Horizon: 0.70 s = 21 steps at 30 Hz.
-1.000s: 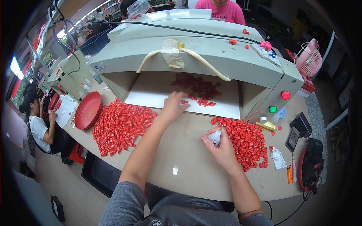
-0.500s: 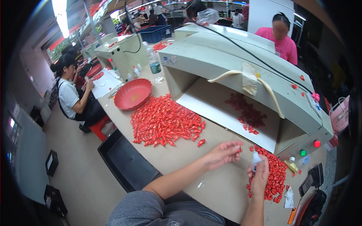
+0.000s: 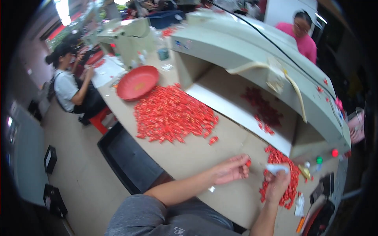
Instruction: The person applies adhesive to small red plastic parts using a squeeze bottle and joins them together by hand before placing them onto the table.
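Observation:
My left hand (image 3: 230,170) is closed in a pinch on a small red piece (image 3: 248,162), held above the table at fingertip level. To its right, my right hand (image 3: 278,184) grips a small white squeeze bottle (image 3: 277,168). The bottle lies nearly level, its tip toward my left hand but apart from the red piece. Under and around my right hand spreads a pile of small red pieces (image 3: 290,188). A larger heap of red pieces (image 3: 173,114) covers the table at the left. Motion blurs the bottle's tip.
A red bowl (image 3: 138,83) stands behind the larger heap. Ahead is a grey-green hooded machine (image 3: 252,51) with red pieces inside its opening. A black tray (image 3: 130,157) sits beside the table's left edge. Co-workers sit at the left and stand behind the machine.
The squeeze bottle has tipped from upright to nearly level, its tip swinging toward my left hand. My left hand has turned, still pinching the red piece. The whole view has shifted slightly.

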{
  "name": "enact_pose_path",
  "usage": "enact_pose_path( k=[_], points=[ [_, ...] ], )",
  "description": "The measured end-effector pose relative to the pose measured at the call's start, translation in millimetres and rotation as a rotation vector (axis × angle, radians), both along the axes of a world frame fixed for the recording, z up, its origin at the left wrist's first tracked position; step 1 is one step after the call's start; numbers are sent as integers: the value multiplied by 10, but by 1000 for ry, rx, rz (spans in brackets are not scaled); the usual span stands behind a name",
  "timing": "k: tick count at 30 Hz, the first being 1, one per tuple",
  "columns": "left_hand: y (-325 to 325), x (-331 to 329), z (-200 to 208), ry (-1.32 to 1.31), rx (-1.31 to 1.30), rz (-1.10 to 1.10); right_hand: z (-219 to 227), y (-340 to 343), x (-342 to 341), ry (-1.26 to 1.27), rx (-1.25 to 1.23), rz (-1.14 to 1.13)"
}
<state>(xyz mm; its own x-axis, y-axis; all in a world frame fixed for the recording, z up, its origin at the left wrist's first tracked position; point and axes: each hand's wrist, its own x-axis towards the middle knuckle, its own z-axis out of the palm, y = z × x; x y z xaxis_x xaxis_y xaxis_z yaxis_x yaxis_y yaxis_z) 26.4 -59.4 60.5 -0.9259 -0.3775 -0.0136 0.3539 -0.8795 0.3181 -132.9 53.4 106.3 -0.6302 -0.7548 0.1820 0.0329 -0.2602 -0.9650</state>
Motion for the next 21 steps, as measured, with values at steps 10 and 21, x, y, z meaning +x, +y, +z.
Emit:
enact_pose_path(
  k=[10, 21],
  points=[
    [-51, -22, 55, -112, 14, -16, 50, -11, -26, 187, -6, -23],
    [-12, -10, 29, -161, 93, 40, -9, 57, -18, 207, 26, -12]
  ],
)
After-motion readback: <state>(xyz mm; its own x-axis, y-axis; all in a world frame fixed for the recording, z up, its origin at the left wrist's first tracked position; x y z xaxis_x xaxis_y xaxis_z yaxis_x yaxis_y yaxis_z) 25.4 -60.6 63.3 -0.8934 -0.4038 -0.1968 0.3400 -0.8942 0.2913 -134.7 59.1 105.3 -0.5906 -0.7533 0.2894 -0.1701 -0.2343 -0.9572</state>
